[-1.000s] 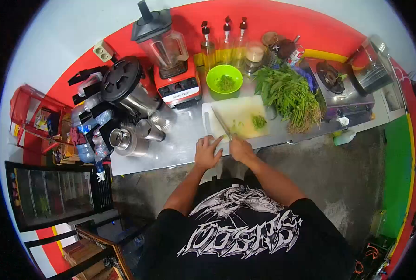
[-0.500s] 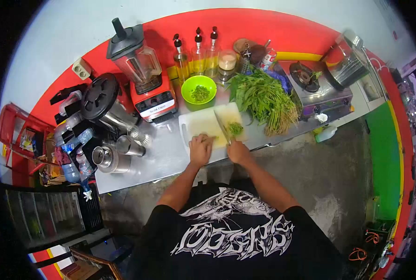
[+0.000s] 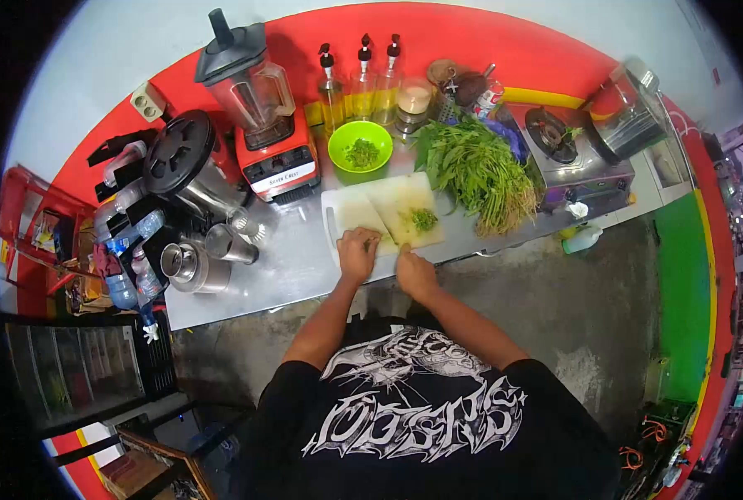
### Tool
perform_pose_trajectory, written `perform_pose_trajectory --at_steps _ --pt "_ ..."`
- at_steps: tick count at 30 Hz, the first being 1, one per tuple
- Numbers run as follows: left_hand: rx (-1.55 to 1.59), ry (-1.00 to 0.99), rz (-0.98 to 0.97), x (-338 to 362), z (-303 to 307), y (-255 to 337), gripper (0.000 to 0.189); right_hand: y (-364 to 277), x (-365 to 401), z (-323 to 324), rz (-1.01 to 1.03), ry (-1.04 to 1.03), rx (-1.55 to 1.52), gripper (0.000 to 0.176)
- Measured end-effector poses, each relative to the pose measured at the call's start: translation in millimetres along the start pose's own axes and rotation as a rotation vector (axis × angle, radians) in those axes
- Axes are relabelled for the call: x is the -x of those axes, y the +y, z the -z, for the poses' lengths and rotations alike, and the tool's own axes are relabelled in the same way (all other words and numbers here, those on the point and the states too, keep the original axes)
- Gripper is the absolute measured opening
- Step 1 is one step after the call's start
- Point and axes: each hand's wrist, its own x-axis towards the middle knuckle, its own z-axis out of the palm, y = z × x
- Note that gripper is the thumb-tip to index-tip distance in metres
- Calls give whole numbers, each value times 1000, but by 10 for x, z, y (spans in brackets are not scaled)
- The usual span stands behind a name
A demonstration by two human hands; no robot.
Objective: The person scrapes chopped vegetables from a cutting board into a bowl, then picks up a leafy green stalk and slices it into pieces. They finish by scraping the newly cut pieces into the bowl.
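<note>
A white cutting board (image 3: 349,206) lies on the steel counter, its surface stained yellowish. My right hand (image 3: 416,275) is closed around the handle of a kitchen knife (image 3: 381,218), whose blade slants up and left across the board. On the board's left half, my left hand (image 3: 358,254) has its fingers curled beside the blade, pinching a small bit of green stems, mostly hidden. Chopped greens (image 3: 424,219) sit in a small heap right of the knife. Behind the board is a lime-green bowl (image 3: 338,157) with more chopped greens inside. A large bunch of leafy greens (image 3: 476,167) with roots rests to the right.
A red blender (image 3: 280,162), pump bottles (image 3: 363,87) and a glass jar (image 3: 411,104) line the wall. Metal cups (image 3: 231,252) and a lidded steel pot (image 3: 190,167) stand left. A gas stove (image 3: 584,171) is on the right. The counter's front edge (image 3: 296,302) runs before me.
The knife blade has turned to the left, away from the chopped heap and closer to my left hand. My right hand has shifted slightly left. The whole view has tilted a little.
</note>
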Motion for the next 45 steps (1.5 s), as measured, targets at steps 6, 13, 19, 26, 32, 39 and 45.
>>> perform_pose_trajectory --at_steps 6,13,19,26,32,39,45 --pt "-20 2 5 21 9 17 6 -26 -168 196 36 -35 -58 34" --pt "-68 11 -28 21 -31 -2 7 -53 55 87 9 -36 46 32" --pt "-70 26 -43 34 -34 -29 10 -3 -87 192 51 -55 -18 33" --pt "-47 -8 -28 40 10 -33 9 -20 -19 -90 16 -3 58 35" --pt "-48 4 -25 42 37 -27 9 -87 -51 247 54 -142 5 31" --pt "-30 23 -44 18 9 -37 9 -96 -93 80 -6 -93 69 32" --pt "-40 -10 -29 27 0 -59 10 -96 -44 169 113 -128 3 34"
